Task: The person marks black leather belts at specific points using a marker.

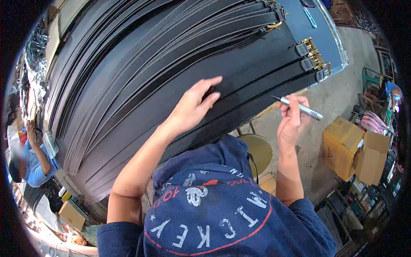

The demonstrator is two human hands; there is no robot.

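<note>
The R hand (295, 124) pinches a slim silver tube-shaped tool (311, 112) w/ a thin dark tip, at 3 o'clock. The L hand (188, 109) grips nothing, fingers apart, near the middle; can't tell if it's touching anything.

The tip could scratch the flat black belts w/ gold metal buckles (265, 85) b/c it's so close. A bump could push one off b/c they're by the tan table edge (263, 112). They look smooth, side by side, buckles at 2 o'clock. More black belts w/ pale stitching (192, 35) bunch at 12; they may tangle.
</note>
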